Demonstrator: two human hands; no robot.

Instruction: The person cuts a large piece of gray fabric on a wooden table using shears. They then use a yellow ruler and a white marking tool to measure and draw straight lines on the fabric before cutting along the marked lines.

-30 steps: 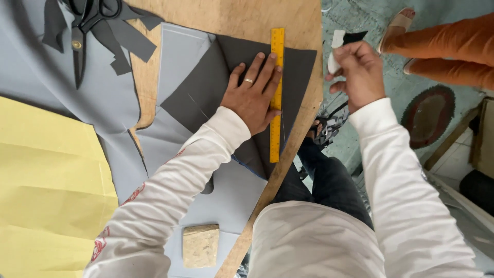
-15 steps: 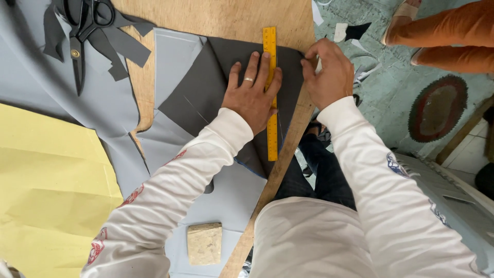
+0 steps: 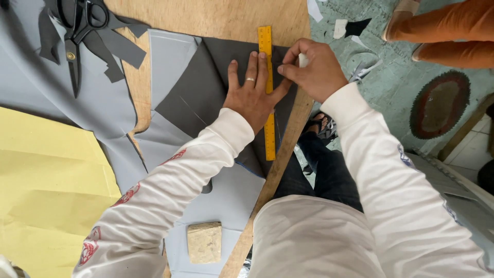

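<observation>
The yellow ruler (image 3: 268,98) lies on dark grey fabric (image 3: 206,87) at the wooden board's (image 3: 216,18) edge; left hand (image 3: 252,95) presses it flat, fingers spread, right hand (image 3: 314,69) pinches a small white marker (image 3: 303,60). Best keep firm pressure so nothing slips

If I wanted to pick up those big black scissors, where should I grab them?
Grab the scissors by the two loop handles near the top edge, coming from above. They lie flat on grey fabric with the pointed blades aimed down toward the yellow paper, so stay clear of that end.
</observation>
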